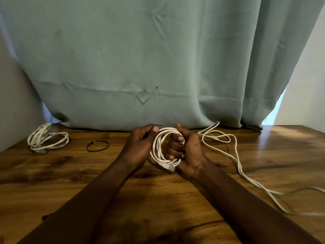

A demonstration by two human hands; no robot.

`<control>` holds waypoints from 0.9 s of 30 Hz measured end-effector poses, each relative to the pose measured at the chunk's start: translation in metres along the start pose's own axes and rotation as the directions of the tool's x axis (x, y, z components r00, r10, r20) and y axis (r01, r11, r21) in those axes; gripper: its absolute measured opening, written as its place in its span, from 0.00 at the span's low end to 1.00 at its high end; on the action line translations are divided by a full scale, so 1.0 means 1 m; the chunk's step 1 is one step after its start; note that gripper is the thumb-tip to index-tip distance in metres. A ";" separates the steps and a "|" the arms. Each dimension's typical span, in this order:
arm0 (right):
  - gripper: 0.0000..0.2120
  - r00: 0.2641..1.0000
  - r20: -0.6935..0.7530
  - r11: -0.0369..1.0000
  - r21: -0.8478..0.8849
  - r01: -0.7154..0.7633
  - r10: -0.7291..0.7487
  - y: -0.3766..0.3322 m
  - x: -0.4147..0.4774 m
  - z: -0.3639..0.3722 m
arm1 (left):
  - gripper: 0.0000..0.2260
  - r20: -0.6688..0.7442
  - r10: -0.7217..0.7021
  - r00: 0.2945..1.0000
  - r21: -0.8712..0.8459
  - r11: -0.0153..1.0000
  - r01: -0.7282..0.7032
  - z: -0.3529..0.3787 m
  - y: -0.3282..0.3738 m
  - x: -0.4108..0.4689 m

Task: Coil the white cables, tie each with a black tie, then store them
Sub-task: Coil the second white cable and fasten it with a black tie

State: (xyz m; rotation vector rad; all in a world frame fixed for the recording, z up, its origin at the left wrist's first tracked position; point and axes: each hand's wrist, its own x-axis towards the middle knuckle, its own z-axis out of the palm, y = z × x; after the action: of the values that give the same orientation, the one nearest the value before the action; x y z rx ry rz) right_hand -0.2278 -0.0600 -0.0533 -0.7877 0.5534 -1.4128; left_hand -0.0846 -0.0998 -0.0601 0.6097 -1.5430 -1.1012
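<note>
Between the hands, a coil (156,147) of white cable is held just above the counter (105,182). It is gripped by the right hand (190,152), whose fingers are curled through the loops, and pinched at the top by the left hand (139,147). Coiling looks nearly done, and tying is judged next. A black tie (91,143) lies left of the hands, so one hand must be freed to fetch it while the loops are held bunched. Farther left a second coil (40,132) rests; to the right a loose cable (237,160) is sprawled.
</note>
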 end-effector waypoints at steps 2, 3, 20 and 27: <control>0.26 0.999 -0.016 0.999 0.017 0.029 -0.028 -0.002 0.001 0.001 | 0.15 -0.018 -0.061 0.998 -0.085 0.995 0.059 0.009 0.002 -0.002; 0.26 0.999 -0.029 0.999 0.025 0.042 -0.042 -0.002 0.001 0.002 | 0.16 -0.031 -0.093 0.995 -0.138 0.986 0.088 0.014 0.003 -0.003; 0.29 1.000 -0.019 1.000 -0.023 0.000 0.000 0.013 -0.012 0.022 | 0.13 -0.208 -0.211 0.955 -0.111 0.975 0.191 0.026 0.023 -0.008; 0.21 0.983 0.102 0.976 -0.174 -0.131 0.150 0.022 -0.007 0.027 | 0.13 -0.198 -0.244 0.949 0.081 0.961 0.264 0.000 0.032 -0.010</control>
State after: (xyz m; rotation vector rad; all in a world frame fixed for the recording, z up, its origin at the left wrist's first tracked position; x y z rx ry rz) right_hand -0.1936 -0.0497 -0.0533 -0.9389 0.6320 -1.1944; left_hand -0.0764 -0.0774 -0.0362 0.9805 -1.3926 -1.1219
